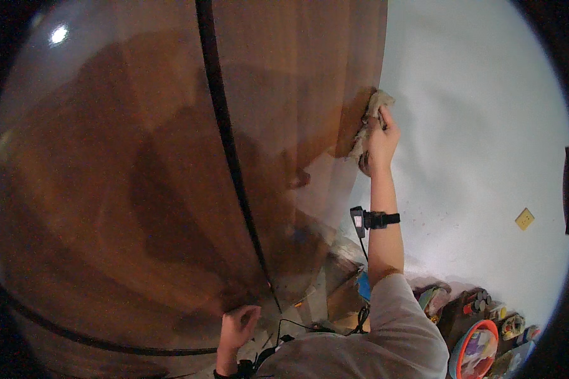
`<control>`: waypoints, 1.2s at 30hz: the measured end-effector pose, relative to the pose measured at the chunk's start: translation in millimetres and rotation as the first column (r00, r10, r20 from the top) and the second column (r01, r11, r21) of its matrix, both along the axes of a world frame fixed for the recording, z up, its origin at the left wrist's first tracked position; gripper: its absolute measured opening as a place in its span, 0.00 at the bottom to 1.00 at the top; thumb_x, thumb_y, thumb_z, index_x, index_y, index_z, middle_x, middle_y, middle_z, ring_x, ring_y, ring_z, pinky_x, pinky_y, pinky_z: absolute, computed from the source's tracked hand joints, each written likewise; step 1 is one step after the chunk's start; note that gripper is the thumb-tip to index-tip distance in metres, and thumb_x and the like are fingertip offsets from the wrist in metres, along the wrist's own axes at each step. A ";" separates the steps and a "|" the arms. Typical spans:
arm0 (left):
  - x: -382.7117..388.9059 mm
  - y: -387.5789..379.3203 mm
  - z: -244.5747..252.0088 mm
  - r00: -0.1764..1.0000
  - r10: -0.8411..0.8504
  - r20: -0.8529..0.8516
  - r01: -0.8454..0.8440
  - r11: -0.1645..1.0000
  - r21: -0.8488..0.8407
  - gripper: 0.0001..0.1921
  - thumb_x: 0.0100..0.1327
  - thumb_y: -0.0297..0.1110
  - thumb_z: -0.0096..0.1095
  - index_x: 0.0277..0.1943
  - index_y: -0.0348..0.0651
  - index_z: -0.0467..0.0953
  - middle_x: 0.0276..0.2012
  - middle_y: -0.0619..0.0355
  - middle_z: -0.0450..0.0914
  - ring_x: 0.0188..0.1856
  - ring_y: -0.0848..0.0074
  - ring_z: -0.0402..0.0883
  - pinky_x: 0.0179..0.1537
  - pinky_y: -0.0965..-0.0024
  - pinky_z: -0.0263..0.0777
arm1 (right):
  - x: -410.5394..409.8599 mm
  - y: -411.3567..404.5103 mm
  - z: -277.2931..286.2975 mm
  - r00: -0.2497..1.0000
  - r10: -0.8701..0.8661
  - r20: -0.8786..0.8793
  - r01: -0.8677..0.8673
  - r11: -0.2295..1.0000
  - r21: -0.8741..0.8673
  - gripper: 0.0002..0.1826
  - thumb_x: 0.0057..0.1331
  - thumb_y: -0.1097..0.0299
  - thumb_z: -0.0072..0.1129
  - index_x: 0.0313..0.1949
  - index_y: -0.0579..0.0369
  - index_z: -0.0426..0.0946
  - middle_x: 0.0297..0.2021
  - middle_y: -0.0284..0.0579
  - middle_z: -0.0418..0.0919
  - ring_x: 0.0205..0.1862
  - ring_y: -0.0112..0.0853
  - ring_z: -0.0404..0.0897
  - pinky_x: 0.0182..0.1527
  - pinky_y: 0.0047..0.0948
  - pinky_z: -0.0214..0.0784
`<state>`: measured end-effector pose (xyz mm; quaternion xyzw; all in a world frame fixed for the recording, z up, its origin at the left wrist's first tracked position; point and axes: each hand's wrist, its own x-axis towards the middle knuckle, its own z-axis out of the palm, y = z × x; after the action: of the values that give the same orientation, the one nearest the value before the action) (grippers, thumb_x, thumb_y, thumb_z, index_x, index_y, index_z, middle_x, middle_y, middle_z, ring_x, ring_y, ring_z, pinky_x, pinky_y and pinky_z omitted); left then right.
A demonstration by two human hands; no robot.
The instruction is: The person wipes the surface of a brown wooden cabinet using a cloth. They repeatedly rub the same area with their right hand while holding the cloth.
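Observation:
A glossy brown wood-grain panel [170, 118], likely a cabinet or wardrobe front, fills the left and middle of the view and reflects light. A dark vertical gap [227, 128] runs down it. My right hand [384, 137], arm stretched upward, grips a crumpled light-coloured cloth [381, 100] at the panel's right edge, beside the pale wall. Low in the view, my left hand [241, 324] is loosely curled in front of the panel's lower part; nothing shows in it, and whether it touches the panel is unclear.
On the pale wall [455, 142] is a yellowish socket [525, 219]. At lower right stand a basin with an orange rim [490, 327], several jars or cans [479, 301] and other containers. A cardboard box [344, 296] and a black cable [360, 322] lie below my right arm.

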<state>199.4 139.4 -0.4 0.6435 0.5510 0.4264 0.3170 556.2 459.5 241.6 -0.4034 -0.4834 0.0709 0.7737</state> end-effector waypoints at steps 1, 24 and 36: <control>-0.7 -0.6 -3.4 1.000 -0.004 0.012 0.004 0.999 0.042 0.08 0.66 0.29 0.66 0.43 0.33 0.83 0.33 0.50 0.87 0.35 0.72 0.88 0.37 0.70 0.80 | -3.0 -6.1 12.5 1.000 -0.007 0.026 0.007 1.000 0.005 0.23 0.64 0.81 0.55 0.60 0.69 0.76 0.65 0.60 0.74 0.69 0.45 0.72 0.70 0.34 0.59; 3.7 -12.1 5.0 1.000 0.008 -0.003 -0.007 1.000 0.026 0.08 0.65 0.29 0.65 0.44 0.35 0.84 0.33 0.51 0.88 0.36 0.75 0.88 0.37 0.71 0.80 | -122.0 -141.3 53.0 0.658 -0.231 0.717 -0.307 0.787 0.535 0.15 0.52 0.85 0.57 0.38 0.58 0.83 0.55 0.53 0.80 0.67 0.61 0.70 0.65 0.51 0.71; 0.6 -18.1 13.0 0.997 0.072 -0.025 -0.071 0.997 0.014 0.08 0.66 0.30 0.66 0.44 0.36 0.84 0.33 0.51 0.88 0.34 0.74 0.88 0.37 0.71 0.80 | -11.3 -3.7 56.6 0.956 -0.137 0.260 0.081 0.974 0.213 0.23 0.64 0.83 0.52 0.59 0.62 0.78 0.64 0.61 0.75 0.69 0.47 0.72 0.69 0.36 0.63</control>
<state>199.9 121.3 12.5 0.6308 0.5750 0.4326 0.2903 544.9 455.7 298.2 -0.3555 -0.5671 -0.0774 0.7390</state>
